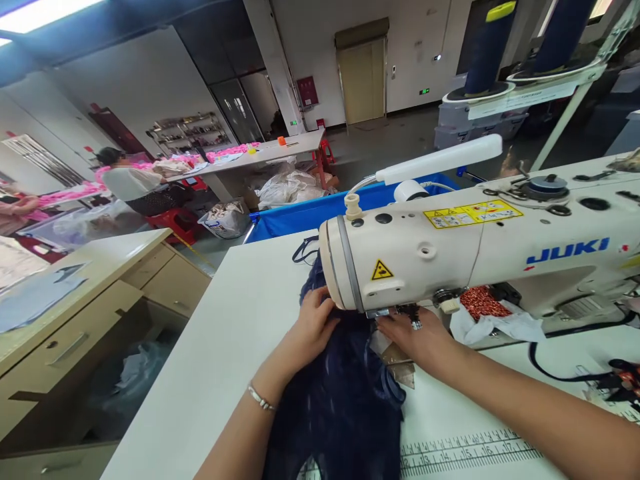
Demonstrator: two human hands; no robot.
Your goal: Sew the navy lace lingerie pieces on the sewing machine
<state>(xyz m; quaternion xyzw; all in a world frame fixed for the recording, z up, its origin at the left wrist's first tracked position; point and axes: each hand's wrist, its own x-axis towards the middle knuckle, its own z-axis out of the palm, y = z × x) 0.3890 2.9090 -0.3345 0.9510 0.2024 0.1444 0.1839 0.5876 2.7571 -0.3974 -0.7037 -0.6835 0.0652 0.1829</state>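
Note:
A dark navy garment [340, 407] lies under the head of a white sewing machine [400, 260] and drapes toward me over the table. My left hand [316, 323] is to the left of the machine head, its fingers and thumb closed on the fabric. On the other side, my right hand [413, 337] reaches beneath the head, by the needle area. Its fingers are drawn together at the garment's right edge, and the machine partly hides the fingertips. The needle itself cannot be made out.
A printed ruler [465, 453] runs along the table's front. Red trimmings on white wrapping [484, 303] sit under the machine arm. Thread cones [490, 50] stand at upper right. A blue cloth bin [295, 220] is behind the table; wooden drawers [75, 347] stand left. A seated person [133, 180] works farther back.

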